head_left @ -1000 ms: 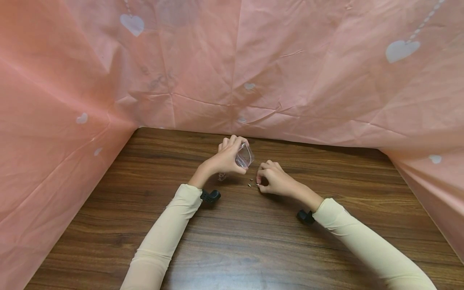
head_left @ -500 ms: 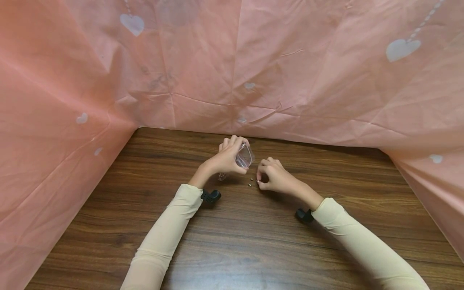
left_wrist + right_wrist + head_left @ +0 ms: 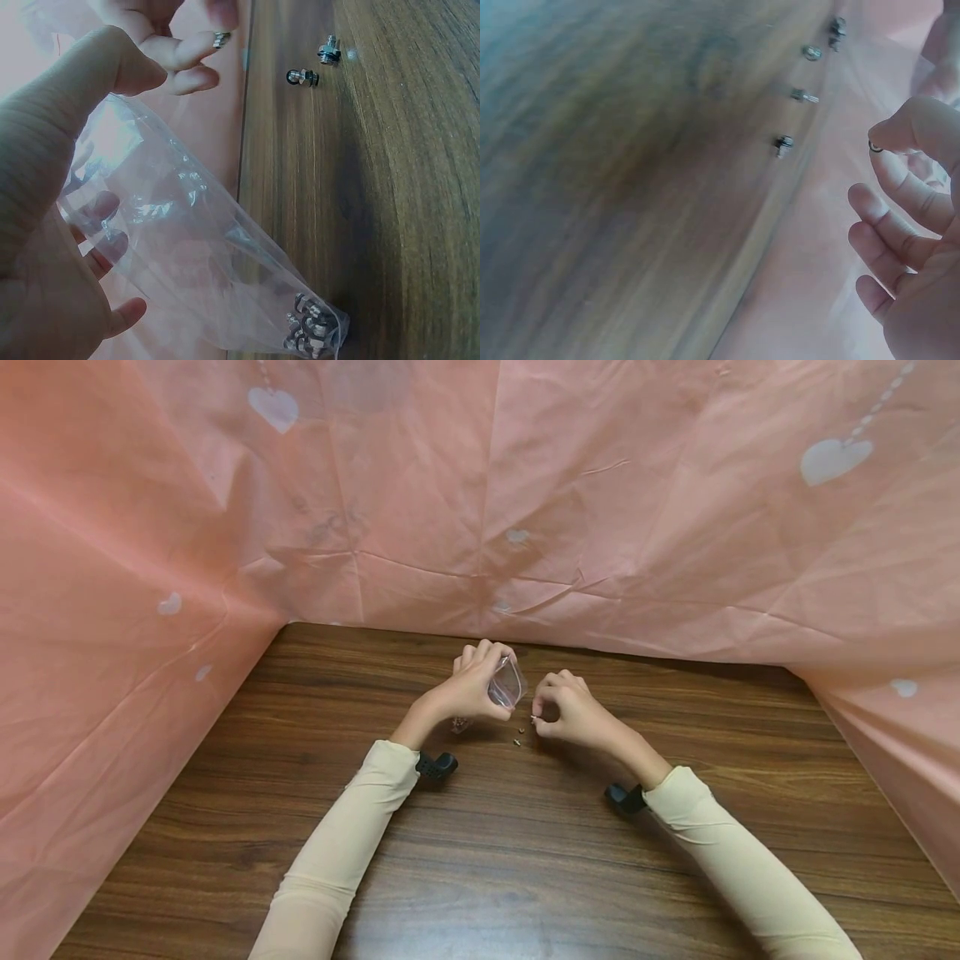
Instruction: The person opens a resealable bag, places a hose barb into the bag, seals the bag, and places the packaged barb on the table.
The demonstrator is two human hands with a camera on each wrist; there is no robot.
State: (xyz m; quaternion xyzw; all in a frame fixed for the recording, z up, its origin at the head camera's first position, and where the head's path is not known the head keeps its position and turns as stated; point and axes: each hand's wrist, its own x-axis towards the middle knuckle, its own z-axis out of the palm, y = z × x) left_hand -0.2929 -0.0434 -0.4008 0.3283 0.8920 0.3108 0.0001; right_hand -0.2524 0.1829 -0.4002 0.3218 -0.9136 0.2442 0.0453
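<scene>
My left hand (image 3: 471, 688) grips a clear plastic bag (image 3: 180, 210) by its top, thumb and fingers spreading its mouth toward the right. Several small metal fittings with black rings (image 3: 311, 328) lie in the bag's bottom corner, which rests at the table. To the right of the bag, my right hand (image 3: 576, 717) pinches one such metal fitting (image 3: 221, 39) between thumb and index finger; its other fingers curl loosely in the right wrist view. Two loose fittings, one nearer me (image 3: 517, 742) and one farther (image 3: 521, 730), lie on the wood between the hands.
The brown wood-grain table (image 3: 465, 860) spreads under both arms. A pink sheet with white hearts (image 3: 420, 527) hangs behind the table and along both sides. Black wrist-worn devices (image 3: 437, 766) stick out beneath each cuff.
My right hand has risen from the tabletop and moved away from me, up toward the bag's mouth, with the fitting in its pinch. The left hand and bag have stayed almost still.
</scene>
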